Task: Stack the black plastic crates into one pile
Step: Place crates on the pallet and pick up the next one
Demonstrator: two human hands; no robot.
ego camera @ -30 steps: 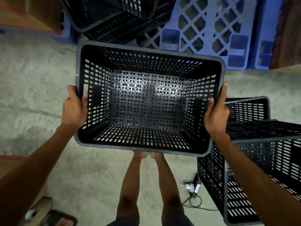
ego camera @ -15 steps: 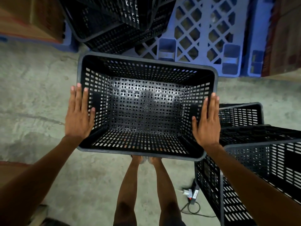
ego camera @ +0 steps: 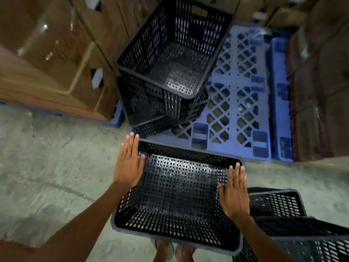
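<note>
A black crate (ego camera: 177, 193) sits between the hands, pressed by flat palms with straight fingers: the left hand (ego camera: 128, 165) on its left wall, the right hand (ego camera: 235, 193) on its right. Beyond it, tilted crates (ego camera: 168, 59) pile on a blue pallet (ego camera: 239, 103). Right of it, more crates (ego camera: 294, 224) run off the frame edge. The whole view is blurred.
</note>
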